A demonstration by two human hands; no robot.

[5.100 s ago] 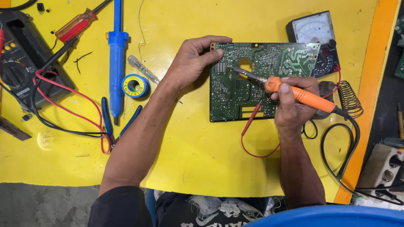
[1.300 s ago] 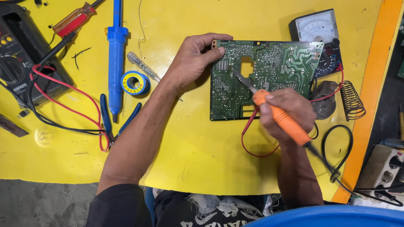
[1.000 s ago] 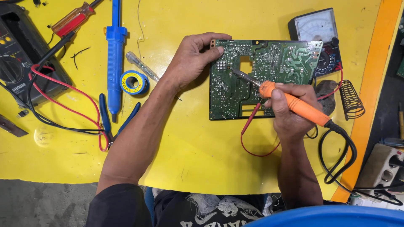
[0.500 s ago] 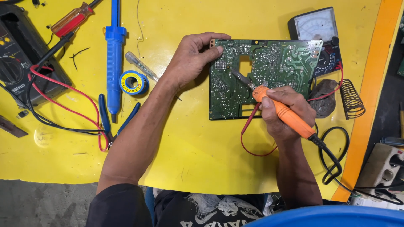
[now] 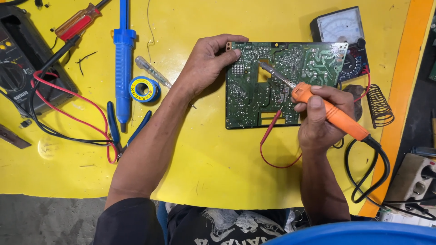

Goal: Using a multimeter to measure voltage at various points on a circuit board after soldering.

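We see the green rectangular circuit board (image 5: 268, 86) lying flat, solder side up, on the yellow desk (image 5: 218, 168), toward its far right part. Our left hand (image 5: 206, 63) rests at the board's upper left corner, fingers curled over the top edge and pressing on it, so its grip is closed on the board. Our right hand (image 5: 320, 115) is wrapped around the orange-handled soldering iron (image 5: 329, 113), grip closed on the handle, with the metal tip slanting up and left and meeting the board just beside the rectangular cut-out near its middle. The iron's black cable (image 5: 370, 172) loops down over the desk's orange edge strip on the right. A thin red wire (image 5: 274, 145) curves out from under the board's lower edge. Behind the board's far right corner sits a grey analog multimeter with a white dial (image 5: 338, 27), and a coiled metal iron stand (image 5: 378, 105) lies just right of our right hand. Left of our left forearm we find a blue-rimmed roll of solder wire (image 5: 143, 89), a clear-handled tester screwdriver (image 5: 152, 71), a long blue desoldering pump (image 5: 122, 59), blue-handled pliers (image 5: 120, 131), a red-handled screwdriver (image 5: 77, 22) and a black digital multimeter with red and black leads (image 5: 22, 68) at the far left.
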